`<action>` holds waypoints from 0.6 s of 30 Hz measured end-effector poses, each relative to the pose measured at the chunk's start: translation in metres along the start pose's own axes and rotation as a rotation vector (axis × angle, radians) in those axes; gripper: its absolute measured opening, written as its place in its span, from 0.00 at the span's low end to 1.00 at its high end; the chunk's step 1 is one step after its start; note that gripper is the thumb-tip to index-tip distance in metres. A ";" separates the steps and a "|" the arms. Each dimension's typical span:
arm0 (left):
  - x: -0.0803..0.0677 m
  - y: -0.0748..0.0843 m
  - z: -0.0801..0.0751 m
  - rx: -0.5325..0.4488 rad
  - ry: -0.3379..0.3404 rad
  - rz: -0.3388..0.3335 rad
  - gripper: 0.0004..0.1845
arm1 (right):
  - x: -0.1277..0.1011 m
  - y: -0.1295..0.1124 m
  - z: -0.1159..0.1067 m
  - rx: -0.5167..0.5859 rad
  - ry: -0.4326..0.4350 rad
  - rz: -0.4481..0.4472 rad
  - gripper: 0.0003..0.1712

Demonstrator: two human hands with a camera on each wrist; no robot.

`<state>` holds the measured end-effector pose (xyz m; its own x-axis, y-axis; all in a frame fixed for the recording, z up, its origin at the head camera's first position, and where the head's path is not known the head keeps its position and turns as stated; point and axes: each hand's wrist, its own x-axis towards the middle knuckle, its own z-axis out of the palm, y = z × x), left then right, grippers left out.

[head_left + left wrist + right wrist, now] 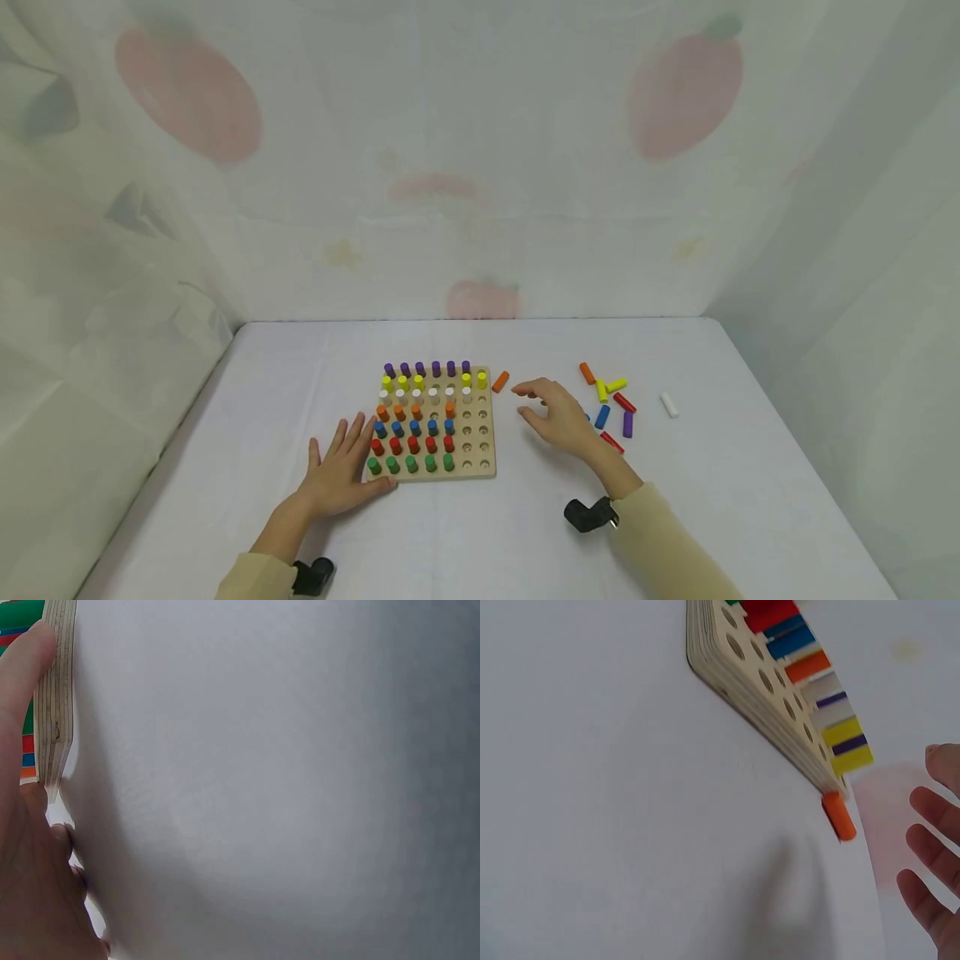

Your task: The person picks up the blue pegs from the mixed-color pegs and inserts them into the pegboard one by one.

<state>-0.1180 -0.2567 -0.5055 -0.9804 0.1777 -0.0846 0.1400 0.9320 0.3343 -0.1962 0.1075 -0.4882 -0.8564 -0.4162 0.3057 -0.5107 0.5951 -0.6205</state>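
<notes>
A wooden pegboard point(480, 427) stands in the middle of the table, with rows of purple, yellow, white, orange, blue, red and green pegs upright in its holes. My left hand point(337, 477) lies at its near left corner, fingers spread along the left side and thumb against the front edge. In the left wrist view the thumb point(34, 656) touches the layered wood edge. My right hand point(558, 418) hovers right of the board with loosely bent fingers and nothing between them. An orange peg point(501, 382) lies on the table between that hand and the board, close to the board's far right corner.
Several loose pegs lie right of my right hand, among them a purple peg point(627, 425), a red peg point(624, 403) and another orange peg point(587, 372). Farther right lies a white peg point(669, 406). A printed curtain point(570, 250) hangs behind the table point(315, 358).
</notes>
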 end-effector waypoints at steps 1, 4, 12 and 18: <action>0.000 0.000 0.000 0.001 0.001 0.001 0.56 | -0.002 0.003 -0.002 0.005 0.006 0.001 0.17; 0.000 0.000 0.001 0.001 0.002 0.003 0.56 | -0.006 0.012 -0.010 0.010 0.020 0.012 0.17; 0.000 -0.004 0.004 -0.005 -0.004 0.004 0.56 | -0.024 0.033 -0.028 0.033 0.022 0.029 0.18; 0.001 -0.005 0.005 -0.003 -0.010 -0.001 0.57 | -0.035 0.040 -0.037 -0.012 0.003 0.037 0.18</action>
<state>-0.1190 -0.2598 -0.5120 -0.9791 0.1799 -0.0946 0.1386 0.9313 0.3369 -0.1895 0.1714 -0.4971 -0.8750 -0.3916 0.2845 -0.4793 0.6184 -0.6228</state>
